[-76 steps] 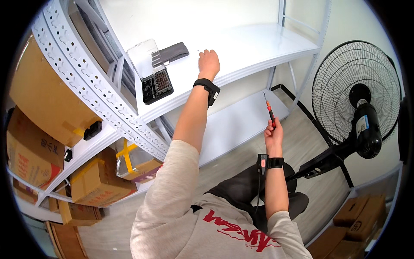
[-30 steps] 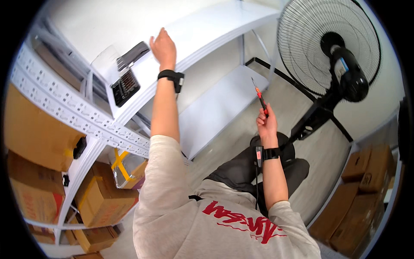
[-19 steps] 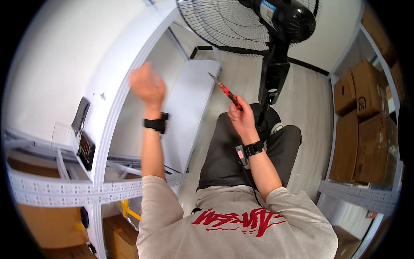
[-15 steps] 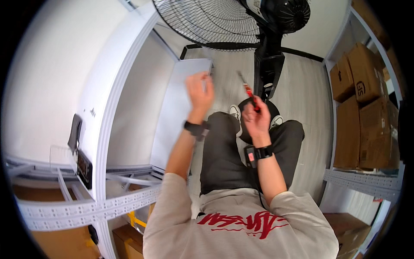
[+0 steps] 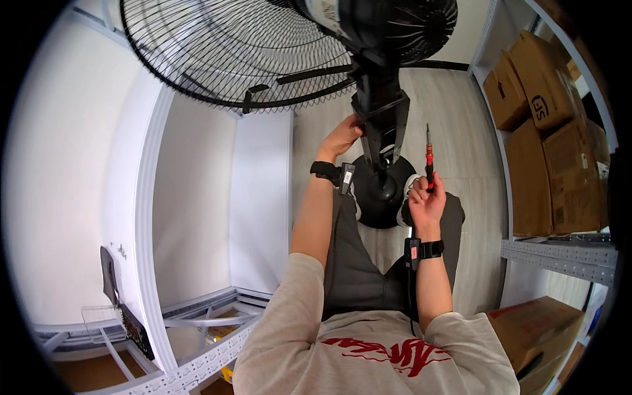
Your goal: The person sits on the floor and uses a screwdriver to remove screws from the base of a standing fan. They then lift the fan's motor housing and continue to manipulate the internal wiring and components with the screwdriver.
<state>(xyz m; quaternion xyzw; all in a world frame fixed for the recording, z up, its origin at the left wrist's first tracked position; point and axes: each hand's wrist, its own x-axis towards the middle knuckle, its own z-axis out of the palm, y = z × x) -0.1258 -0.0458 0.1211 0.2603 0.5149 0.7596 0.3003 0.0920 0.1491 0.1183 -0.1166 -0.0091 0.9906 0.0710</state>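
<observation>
Hands on the fan, driver at the ready

Here the left hand point(image 5: 341, 137) is closing its grip around the black neck of the standing fan point(image 5: 380, 125), just under the motor housing. The fan is looking top-heavy and rigid, its wire cage easy to bend, so the stiff post beside the grip is seeming the safest hold. To the right of that grip, the right hand point(image 5: 426, 203) is clenching the red handle of a screwdriver point(image 5: 428, 157), shaft pointing away; light, slim, hard
</observation>
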